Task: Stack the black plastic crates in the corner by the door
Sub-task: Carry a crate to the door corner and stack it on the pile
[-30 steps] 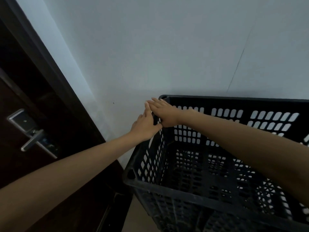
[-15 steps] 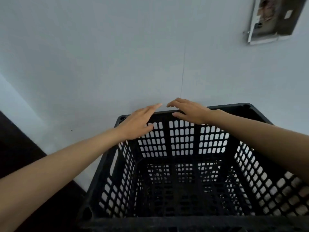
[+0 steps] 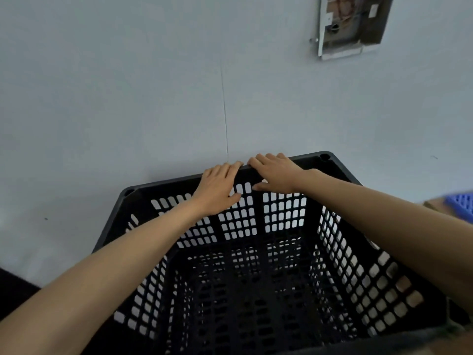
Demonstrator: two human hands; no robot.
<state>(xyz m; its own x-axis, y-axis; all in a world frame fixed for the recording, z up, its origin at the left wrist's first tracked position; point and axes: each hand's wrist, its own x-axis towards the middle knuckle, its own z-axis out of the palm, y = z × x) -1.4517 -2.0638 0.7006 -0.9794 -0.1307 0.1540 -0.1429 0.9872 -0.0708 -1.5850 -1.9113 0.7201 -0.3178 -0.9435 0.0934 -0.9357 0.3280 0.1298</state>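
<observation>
A black plastic crate [image 3: 158,187] with lattice walls fills the lower middle of the head view, its far side close against the pale wall. I look straight down into it, and more black lattice shows below its floor. My left hand [image 3: 217,188] grips the far rim near its middle, fingers over the top edge and thumb on the inner wall. My right hand [image 3: 276,175] holds the same rim just to the right, fingers draped over the edge and thumb pressed inside. The two hands almost touch.
An open metal wall box [image 3: 350,24] hangs high on the right of the wall. A blue lattice crate [image 3: 460,203] on something brown peeks in at the right edge. A dark door edge [image 3: 12,285] shows at the lower left.
My view swung right, away from the door and its handle. Both hands moved from the crate's left corner to the middle of the far rim and closed over it.
</observation>
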